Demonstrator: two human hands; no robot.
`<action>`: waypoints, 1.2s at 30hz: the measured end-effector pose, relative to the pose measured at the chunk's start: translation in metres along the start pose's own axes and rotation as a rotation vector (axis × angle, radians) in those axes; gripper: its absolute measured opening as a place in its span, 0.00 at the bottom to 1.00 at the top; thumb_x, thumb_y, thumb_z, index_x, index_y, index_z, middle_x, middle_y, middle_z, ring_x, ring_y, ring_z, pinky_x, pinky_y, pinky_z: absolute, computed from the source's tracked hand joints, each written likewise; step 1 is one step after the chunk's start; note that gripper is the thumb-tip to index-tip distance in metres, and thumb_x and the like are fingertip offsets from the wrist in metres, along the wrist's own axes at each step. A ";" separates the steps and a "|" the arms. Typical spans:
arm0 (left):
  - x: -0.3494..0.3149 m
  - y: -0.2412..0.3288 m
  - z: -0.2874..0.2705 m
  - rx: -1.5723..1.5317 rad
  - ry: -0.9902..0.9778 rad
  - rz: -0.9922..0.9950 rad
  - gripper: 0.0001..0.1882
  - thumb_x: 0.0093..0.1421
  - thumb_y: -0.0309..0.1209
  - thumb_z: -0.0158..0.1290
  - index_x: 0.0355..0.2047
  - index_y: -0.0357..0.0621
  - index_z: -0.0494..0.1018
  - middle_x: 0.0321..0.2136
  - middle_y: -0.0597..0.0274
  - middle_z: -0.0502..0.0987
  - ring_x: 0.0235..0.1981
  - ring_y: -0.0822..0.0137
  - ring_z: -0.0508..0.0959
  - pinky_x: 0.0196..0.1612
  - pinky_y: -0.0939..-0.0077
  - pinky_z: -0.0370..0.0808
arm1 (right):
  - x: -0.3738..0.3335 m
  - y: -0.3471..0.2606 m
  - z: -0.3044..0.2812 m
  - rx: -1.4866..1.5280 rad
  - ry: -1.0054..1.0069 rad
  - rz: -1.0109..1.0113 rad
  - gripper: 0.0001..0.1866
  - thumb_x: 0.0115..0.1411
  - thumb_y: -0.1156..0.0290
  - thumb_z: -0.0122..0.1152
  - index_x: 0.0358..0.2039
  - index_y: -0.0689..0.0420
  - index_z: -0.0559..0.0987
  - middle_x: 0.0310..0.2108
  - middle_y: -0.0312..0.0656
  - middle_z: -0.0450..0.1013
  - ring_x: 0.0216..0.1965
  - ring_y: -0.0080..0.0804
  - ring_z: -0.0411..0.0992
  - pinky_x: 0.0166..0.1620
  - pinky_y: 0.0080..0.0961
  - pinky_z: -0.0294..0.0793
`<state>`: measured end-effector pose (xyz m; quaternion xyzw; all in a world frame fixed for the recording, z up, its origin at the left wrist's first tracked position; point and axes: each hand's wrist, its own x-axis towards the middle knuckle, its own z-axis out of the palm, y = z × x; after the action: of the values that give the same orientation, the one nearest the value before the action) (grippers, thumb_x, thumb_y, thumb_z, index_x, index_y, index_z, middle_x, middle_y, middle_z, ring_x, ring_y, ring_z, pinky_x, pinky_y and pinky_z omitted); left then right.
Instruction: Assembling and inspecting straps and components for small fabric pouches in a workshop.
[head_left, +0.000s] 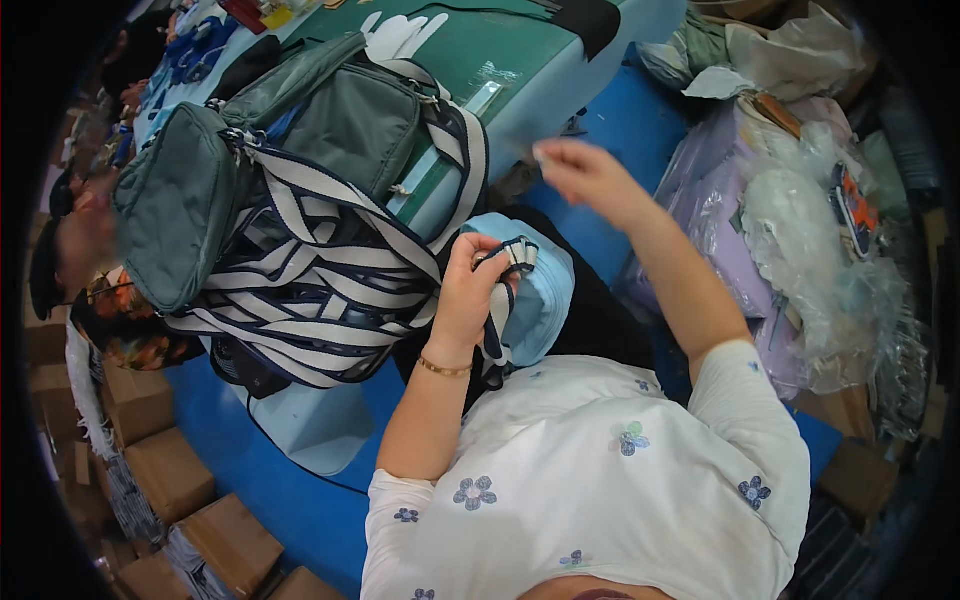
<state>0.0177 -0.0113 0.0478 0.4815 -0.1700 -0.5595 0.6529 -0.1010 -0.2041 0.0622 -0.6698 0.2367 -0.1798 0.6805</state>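
Observation:
Over my lap, my left hand (466,285) is closed on the folded end of a white strap (497,318) with dark navy edges. Below the strap, a light blue bag (543,300) lies across my legs. Held out to the right, away from the table, my right hand (583,178) is slightly blurred, its fingers pinched together. Something small and pale shows at its fingertips, too small to name. On the table to my left rest grey-green bags (360,125) with a large tangle of similar striped straps (335,285).
The table (440,50) has a green top and carries white gloves (402,38). Cardboard boxes (225,540) stand on the blue floor (245,440) at lower left. Plastic-wrapped lilac bundles (705,200) are piled at the right. Other people sit at the far left.

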 end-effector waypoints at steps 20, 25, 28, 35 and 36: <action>-0.006 -0.019 0.037 0.087 -0.005 0.113 0.10 0.59 0.25 0.48 0.41 0.40 0.62 0.31 0.61 0.73 0.30 0.75 0.73 0.33 0.83 0.71 | -0.125 0.038 0.020 -0.734 0.235 -0.458 0.19 0.51 0.63 0.63 0.43 0.54 0.77 0.24 0.37 0.69 0.21 0.30 0.68 0.23 0.23 0.66; -0.007 -0.021 0.041 0.066 0.008 0.090 0.10 0.59 0.25 0.48 0.41 0.40 0.62 0.31 0.61 0.73 0.29 0.76 0.73 0.32 0.84 0.71 | -0.130 0.039 0.022 -0.816 0.300 -0.506 0.18 0.49 0.64 0.64 0.41 0.53 0.78 0.23 0.36 0.69 0.19 0.30 0.67 0.21 0.23 0.66; -0.007 -0.022 0.040 0.063 0.021 0.071 0.10 0.59 0.25 0.48 0.40 0.40 0.62 0.30 0.61 0.73 0.29 0.75 0.73 0.31 0.83 0.70 | -0.131 0.040 0.022 -0.818 0.320 -0.533 0.17 0.49 0.65 0.64 0.41 0.53 0.78 0.23 0.36 0.69 0.19 0.30 0.67 0.21 0.23 0.66; -0.002 -0.019 0.034 -0.022 0.053 0.014 0.10 0.57 0.25 0.49 0.39 0.40 0.63 0.29 0.61 0.72 0.26 0.75 0.72 0.30 0.83 0.70 | -0.138 0.040 0.016 -0.515 0.338 -0.337 0.15 0.52 0.66 0.63 0.40 0.59 0.77 0.23 0.38 0.67 0.20 0.26 0.63 0.24 0.19 0.63; -0.001 -0.019 0.031 -0.020 0.054 0.013 0.10 0.57 0.25 0.49 0.39 0.40 0.63 0.29 0.61 0.72 0.26 0.75 0.72 0.30 0.83 0.70 | -0.137 0.042 0.016 -0.512 0.339 -0.336 0.15 0.52 0.66 0.63 0.40 0.59 0.77 0.23 0.38 0.67 0.20 0.26 0.63 0.24 0.19 0.63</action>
<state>-0.0170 -0.0221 0.0479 0.4888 -0.1498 -0.5437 0.6656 -0.2080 -0.1118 0.0309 -0.8090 0.2701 -0.3328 0.4021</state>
